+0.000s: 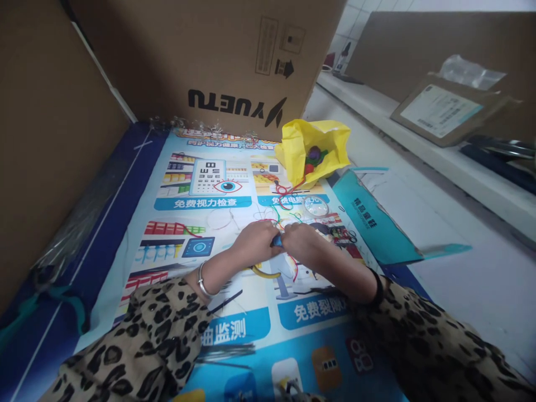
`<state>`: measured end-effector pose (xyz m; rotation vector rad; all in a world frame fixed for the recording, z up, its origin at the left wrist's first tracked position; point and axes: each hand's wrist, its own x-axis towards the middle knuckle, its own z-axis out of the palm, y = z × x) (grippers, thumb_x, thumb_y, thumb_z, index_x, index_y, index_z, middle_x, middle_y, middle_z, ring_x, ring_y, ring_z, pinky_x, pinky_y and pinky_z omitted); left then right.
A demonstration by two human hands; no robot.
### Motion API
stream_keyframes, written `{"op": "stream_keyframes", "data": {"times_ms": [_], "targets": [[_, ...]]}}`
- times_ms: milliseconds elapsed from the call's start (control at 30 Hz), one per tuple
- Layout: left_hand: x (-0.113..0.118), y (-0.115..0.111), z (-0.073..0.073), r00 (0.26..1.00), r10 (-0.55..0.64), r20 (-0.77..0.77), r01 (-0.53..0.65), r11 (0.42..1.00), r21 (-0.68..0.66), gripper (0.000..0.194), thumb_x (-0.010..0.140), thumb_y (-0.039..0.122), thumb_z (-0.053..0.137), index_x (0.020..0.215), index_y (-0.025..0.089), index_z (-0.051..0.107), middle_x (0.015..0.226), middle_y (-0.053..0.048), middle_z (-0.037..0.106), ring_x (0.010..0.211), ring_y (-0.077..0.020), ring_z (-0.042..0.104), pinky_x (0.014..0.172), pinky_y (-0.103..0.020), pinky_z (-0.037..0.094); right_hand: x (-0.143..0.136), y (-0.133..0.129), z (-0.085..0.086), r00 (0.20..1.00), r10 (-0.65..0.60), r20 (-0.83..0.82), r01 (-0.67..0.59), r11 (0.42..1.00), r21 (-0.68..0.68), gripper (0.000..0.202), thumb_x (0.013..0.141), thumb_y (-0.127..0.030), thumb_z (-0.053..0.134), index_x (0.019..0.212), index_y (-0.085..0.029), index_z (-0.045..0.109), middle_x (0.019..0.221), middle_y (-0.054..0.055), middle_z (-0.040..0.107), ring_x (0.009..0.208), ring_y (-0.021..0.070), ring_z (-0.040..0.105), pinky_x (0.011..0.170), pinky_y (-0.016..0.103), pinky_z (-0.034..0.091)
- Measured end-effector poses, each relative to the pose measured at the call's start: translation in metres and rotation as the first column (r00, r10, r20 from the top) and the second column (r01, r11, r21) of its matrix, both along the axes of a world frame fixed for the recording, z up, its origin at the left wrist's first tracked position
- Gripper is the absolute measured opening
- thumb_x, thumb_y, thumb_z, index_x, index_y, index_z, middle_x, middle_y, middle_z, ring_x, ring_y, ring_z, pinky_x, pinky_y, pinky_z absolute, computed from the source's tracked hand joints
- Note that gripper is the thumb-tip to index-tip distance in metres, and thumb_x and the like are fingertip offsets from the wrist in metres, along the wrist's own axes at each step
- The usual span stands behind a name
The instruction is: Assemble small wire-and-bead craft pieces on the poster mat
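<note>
My left hand [260,240] and my right hand [305,241] meet above the printed poster sheet [205,218], both with fingers closed. Between them shows a small blue piece [277,240], pinched by the left fingers; its kind is unclear. What the right fingers hold is hidden behind the hand. Thin red and green threads [274,213] trail out just beyond the fingertips. Below the hands lies a curved yellow and dark piece [267,272]. Past the right hand sits a small clear round dish [316,206].
A yellow bag [293,151] lies open with coloured thread balls [314,154] inside. Behind stands a large cardboard box [218,61]. At right are a teal card piece [372,223] and a parcel [444,111] on a ledge. Thin wires [228,352] lie near my left sleeve.
</note>
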<state>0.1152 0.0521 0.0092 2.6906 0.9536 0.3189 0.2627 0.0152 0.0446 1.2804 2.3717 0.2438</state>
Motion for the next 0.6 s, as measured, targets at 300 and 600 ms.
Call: {"op": "stream_keyframes", "data": {"times_ms": [300, 600], "targets": [[0.002, -0.004, 0.006, 1.0, 0.028, 0.005, -0.028, 0.999, -0.032, 0.025, 0.076, 0.041, 0.054, 0.087, 0.02, 0.06, 0.084, -0.005, 0.06, 0.082, -0.0213, 0.056, 0.069, -0.031, 0.042, 0.017, 0.009, 0.0, 0.978, -0.09, -0.189, 0.083, 0.995, -0.046, 0.016, 0.082, -0.015, 0.046, 0.088, -0.014, 0.061, 0.084, 0.01, 0.063, 0.075, 0.0192, 0.058, 0.06, 0.026, 0.035], [0.004, -0.006, 0.005, 0.999, 0.043, 0.006, -0.043, 0.999, 0.004, 0.026, 0.075, 0.044, 0.056, 0.08, 0.019, 0.059, 0.081, -0.005, 0.059, 0.079, -0.0218, 0.056, 0.066, -0.032, 0.042, 0.026, 0.01, 0.001, 0.96, -0.056, -0.273, 0.034, 0.996, -0.083, 0.024, 0.088, -0.016, 0.036, 0.084, -0.013, 0.059, 0.081, 0.006, 0.063, 0.07, 0.0143, 0.055, 0.06, 0.024, 0.034]]}}
